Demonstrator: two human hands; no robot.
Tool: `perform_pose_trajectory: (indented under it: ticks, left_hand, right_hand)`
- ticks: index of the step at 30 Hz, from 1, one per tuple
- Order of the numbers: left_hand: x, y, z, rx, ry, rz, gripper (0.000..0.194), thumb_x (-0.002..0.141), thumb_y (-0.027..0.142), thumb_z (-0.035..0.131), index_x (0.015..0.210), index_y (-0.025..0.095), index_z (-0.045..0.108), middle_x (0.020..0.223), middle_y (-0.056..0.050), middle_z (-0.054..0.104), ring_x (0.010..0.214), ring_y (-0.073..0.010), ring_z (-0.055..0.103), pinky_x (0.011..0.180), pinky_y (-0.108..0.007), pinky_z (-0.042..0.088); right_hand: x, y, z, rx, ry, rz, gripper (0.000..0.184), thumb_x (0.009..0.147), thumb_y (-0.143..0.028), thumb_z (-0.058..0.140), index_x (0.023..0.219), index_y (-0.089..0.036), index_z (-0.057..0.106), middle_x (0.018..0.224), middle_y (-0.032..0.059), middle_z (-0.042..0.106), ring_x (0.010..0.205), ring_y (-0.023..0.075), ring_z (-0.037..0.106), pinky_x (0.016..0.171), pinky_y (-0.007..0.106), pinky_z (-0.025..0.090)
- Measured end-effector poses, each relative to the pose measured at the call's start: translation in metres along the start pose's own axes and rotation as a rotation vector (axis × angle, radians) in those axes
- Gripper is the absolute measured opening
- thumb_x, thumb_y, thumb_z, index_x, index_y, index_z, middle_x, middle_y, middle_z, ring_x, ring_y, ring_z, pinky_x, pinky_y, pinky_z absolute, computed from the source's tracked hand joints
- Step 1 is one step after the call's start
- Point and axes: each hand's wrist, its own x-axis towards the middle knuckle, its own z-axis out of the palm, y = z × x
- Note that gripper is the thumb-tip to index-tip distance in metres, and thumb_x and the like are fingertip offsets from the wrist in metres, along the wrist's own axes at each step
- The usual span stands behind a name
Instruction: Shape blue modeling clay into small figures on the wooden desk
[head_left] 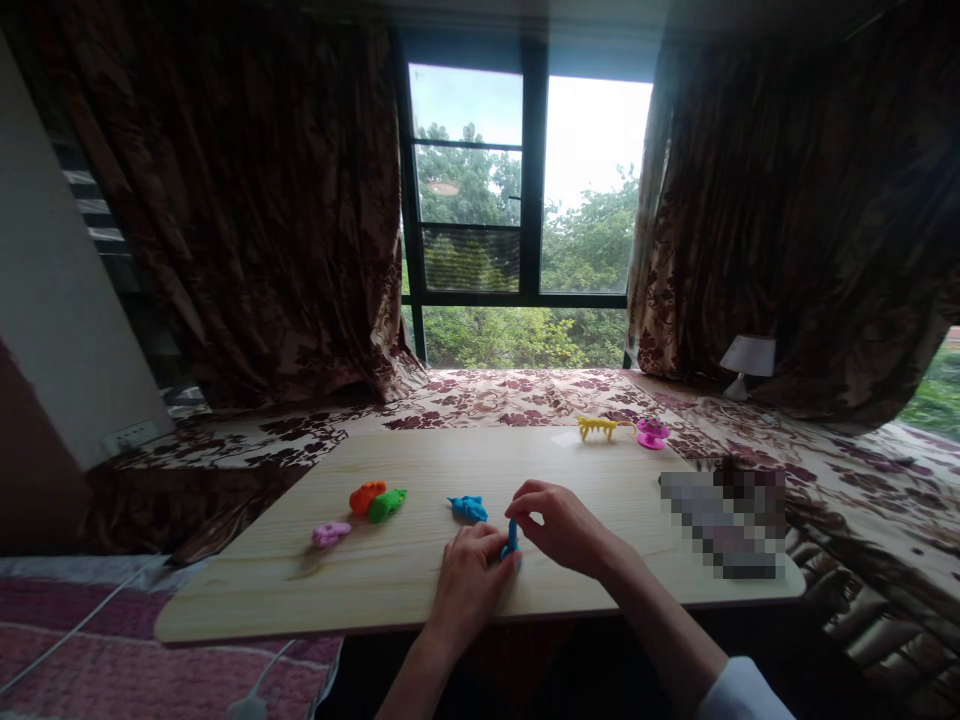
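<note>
Near the front of the wooden table, my left hand (pixel 471 572) rests with thumb and fingers curled round the base of a small piece of blue modelling clay (pixel 513 536). The piece stands upright, with a thin stalk on a wider foot partly hidden by my fingers. My right hand (pixel 553 518) pinches the top of that stalk between thumb and fingertips. Just beyond my left hand lies a separate blue clay figure (pixel 469 508) with a pointed tip toward the left.
On the table (pixel 247 585), orange clay (pixel 366 496) touches a green clay figure (pixel 388 505), with a pink piece (pixel 330 535) nearby. A yellow four-legged figure (pixel 597 428) and a magenta figure (pixel 652 433) stand at the back. A blurred-out object (pixel 724 525) lies right.
</note>
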Motion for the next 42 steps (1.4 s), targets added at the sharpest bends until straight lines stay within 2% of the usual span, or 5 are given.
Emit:
perform_pose_trajectory:
  ticks: [13, 20, 30, 35, 42]
  left_hand:
    - [0.000, 0.000, 0.001, 0.002, 0.009, -0.006, 0.015, 0.074, 0.035, 0.056, 0.074, 0.028, 0.069, 0.083, 0.000, 0.066, 0.087, -0.0210, 0.054, 0.081, -0.034, 0.039]
    - [-0.003, -0.001, 0.001, 0.031, 0.000, -0.012, 0.021, 0.073, 0.032, 0.058, 0.089, 0.024, 0.068, 0.095, -0.005, 0.065, 0.096, -0.0244, 0.053, 0.085, -0.036, 0.039]
    - [-0.003, 0.007, 0.012, 0.164, 0.068, 0.007, 0.020, 0.081, 0.029, 0.047, 0.070, 0.024, 0.064, 0.081, -0.002, 0.063, 0.086, -0.0214, 0.054, 0.077, -0.033, 0.039]
    - [-0.005, 0.008, 0.014, 0.178, 0.090, -0.003, 0.020, 0.082, 0.032, 0.047, 0.076, 0.023, 0.064, 0.083, -0.003, 0.063, 0.086, -0.0223, 0.054, 0.079, -0.036, 0.040]
    - [-0.030, 0.010, -0.003, 0.044, 0.232, 0.005, 0.039, 0.080, 0.037, 0.053, 0.115, 0.020, 0.057, 0.112, -0.010, 0.058, 0.107, -0.0268, 0.050, 0.095, -0.044, 0.037]
  right_hand:
    - [0.000, 0.000, -0.005, 0.048, 0.004, 0.019, 0.027, 0.075, -0.011, 0.057, 0.095, -0.025, 0.069, 0.084, 0.0001, 0.067, 0.073, 0.0134, 0.062, 0.069, 0.023, 0.047]
    - [-0.015, 0.045, -0.028, 0.020, 0.135, 0.190, 0.024, 0.082, -0.017, 0.050, 0.100, -0.021, 0.066, 0.088, 0.0040, 0.067, 0.075, 0.0154, 0.062, 0.069, 0.027, 0.049]
    - [-0.027, 0.087, -0.012, -0.034, 0.256, 0.408, 0.023, 0.078, -0.024, 0.057, 0.097, -0.018, 0.068, 0.093, 0.0082, 0.065, 0.073, 0.0180, 0.061, 0.072, 0.031, 0.045]
    - [-0.020, 0.082, 0.001, 0.070, 0.243, 0.410, 0.029, 0.066, -0.019, 0.067, 0.095, -0.020, 0.069, 0.091, 0.0068, 0.066, 0.080, 0.0212, 0.060, 0.078, 0.032, 0.044]
    - [-0.050, 0.030, 0.007, 0.407, 0.191, 0.396, 0.036, 0.086, -0.040, 0.049, 0.104, -0.013, 0.064, 0.084, 0.0088, 0.070, 0.074, 0.0206, 0.064, 0.064, 0.032, 0.052]
